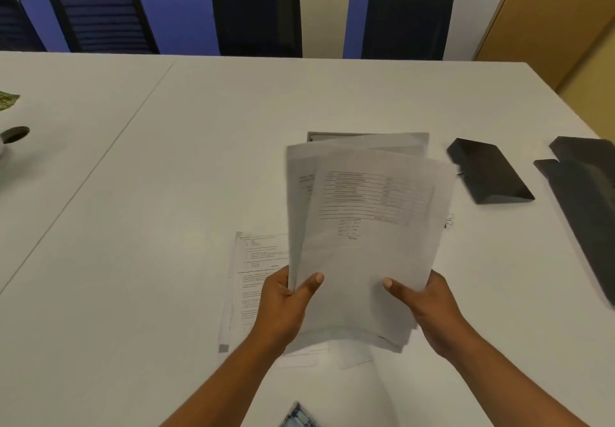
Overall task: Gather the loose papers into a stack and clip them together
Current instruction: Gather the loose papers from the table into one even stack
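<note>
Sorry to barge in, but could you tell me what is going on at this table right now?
A person is gathering papers. The left hand and right hand hold a fanned, uneven bundle of sheets above the white table. More printed pages lie on the table beneath. A small wire clip waits just right of the bundle; nothing is clipped yet.

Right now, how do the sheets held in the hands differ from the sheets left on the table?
The held sheets are lifted off the table, gripped by the left hand and right hand; the table sheets lie flat. The held sheets are fanned and blurred; the table sheets are sharper and partly hidden behind the left hand. Both are white printed paper, neither visibly clipped.
</note>
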Tool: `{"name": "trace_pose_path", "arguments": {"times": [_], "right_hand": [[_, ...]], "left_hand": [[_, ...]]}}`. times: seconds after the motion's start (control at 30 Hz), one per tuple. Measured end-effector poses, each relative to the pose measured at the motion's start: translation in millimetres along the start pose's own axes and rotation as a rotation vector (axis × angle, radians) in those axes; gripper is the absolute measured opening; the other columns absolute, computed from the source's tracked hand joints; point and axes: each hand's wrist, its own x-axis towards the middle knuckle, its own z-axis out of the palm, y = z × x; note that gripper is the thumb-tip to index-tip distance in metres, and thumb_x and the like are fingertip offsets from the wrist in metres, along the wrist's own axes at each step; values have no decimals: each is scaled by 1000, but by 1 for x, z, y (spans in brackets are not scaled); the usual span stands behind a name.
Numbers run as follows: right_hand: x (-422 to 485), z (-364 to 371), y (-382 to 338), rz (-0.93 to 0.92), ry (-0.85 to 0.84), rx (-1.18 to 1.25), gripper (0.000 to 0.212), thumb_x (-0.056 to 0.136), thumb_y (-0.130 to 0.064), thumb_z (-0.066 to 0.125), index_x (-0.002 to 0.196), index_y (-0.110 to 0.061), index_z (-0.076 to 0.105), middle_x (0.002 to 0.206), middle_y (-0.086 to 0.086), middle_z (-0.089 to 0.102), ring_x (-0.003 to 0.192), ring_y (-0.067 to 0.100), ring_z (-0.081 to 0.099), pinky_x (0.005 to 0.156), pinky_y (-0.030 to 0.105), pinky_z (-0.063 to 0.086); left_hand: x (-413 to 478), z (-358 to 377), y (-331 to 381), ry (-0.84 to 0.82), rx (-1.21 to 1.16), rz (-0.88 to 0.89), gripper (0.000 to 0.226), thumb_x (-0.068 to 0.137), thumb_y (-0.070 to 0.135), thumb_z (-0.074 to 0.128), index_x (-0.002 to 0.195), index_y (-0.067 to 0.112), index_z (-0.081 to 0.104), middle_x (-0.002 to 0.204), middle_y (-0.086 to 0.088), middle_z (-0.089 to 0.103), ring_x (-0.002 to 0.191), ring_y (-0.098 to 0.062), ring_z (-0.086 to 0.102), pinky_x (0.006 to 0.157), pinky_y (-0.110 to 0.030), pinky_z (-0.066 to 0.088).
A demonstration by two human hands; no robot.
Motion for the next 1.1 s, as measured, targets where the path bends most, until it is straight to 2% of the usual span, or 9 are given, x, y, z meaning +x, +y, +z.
{"name": "trace_pose_path", "arguments": {"times": [0.17, 0.3, 0.4, 0.5, 0.57, 0.7, 0.83, 0.97, 1.1], "right_hand": [[11, 4, 8, -32, 72, -17, 48, 87, -9, 73, 132, -11, 59, 119, 5, 71, 109, 24, 66, 92, 42, 55], [16, 2, 16, -43, 107, -130, 35, 86, -11, 74, 120, -5, 66, 97, 0, 74, 81, 6, 72, 60, 18, 55], [14, 0, 22, -28, 79, -177, 34, 84, -14, 76, 117, -17, 67, 104, 2, 74, 95, 18, 70, 67, 26, 57], [9, -1, 27, -32, 39, -193, 49, 84, -10, 76, 130, -19, 60, 118, 7, 70, 109, 22, 65, 85, 40, 59], [6, -2, 31, -33, 31, -202, 52, 85, -9, 76, 133, -18, 58, 121, 8, 68, 112, 23, 63, 89, 41, 57], [1, -8, 40, -10, 20, -221, 45, 89, -9, 71, 131, -18, 57, 116, 4, 69, 109, 20, 63, 79, 29, 54], [-3, -19, 43, 60, 3, -183, 23, 92, -16, 67, 114, -25, 69, 103, -5, 79, 100, 15, 71, 74, 23, 51], [-10, -23, 45, 66, -34, -217, 20, 92, -21, 66, 108, -30, 73, 102, -12, 79, 91, 6, 74, 73, 19, 56], [-14, -28, 56, 59, -11, -237, 14, 90, -20, 68, 100, -25, 76, 91, -4, 81, 82, 17, 77, 68, 28, 59]], "left_hand": [[6, 9, -8, -47, 58, 59, 20, 90, 10, 70, 93, 30, 74, 88, 8, 79, 88, -18, 75, 70, -22, 60], [7, 12, -20, 11, 34, 24, 30, 85, 12, 76, 95, 37, 65, 95, 10, 73, 91, -11, 70, 64, -15, 57], [6, 12, -26, 16, -24, 12, 36, 85, 10, 77, 100, 40, 64, 101, 9, 72, 96, -8, 68, 64, -13, 56], [5, 12, -27, -7, -26, 23, 33, 87, 10, 74, 103, 38, 68, 104, 6, 74, 100, -14, 68, 68, -18, 58], [5, 12, -28, -20, -18, 15, 28, 90, 12, 71, 103, 37, 68, 104, 5, 74, 100, -16, 69, 69, -19, 59], [4, 12, -24, -36, 7, 10, 26, 96, 16, 63, 98, 42, 68, 98, 14, 74, 95, -10, 69, 69, -18, 58], [8, 5, -12, -6, -54, -25, 21, 95, 19, 64, 114, 24, 71, 108, 0, 76, 100, -24, 71, 83, -33, 61], [9, -4, -3, -47, -138, -50, 21, 94, 18, 66, 112, 27, 72, 109, 4, 78, 101, -22, 73, 84, -37, 62], [12, -15, -13, -42, -113, -62, 34, 84, 22, 79, 114, 32, 67, 113, 5, 76, 103, -20, 73, 81, -38, 63]]}}
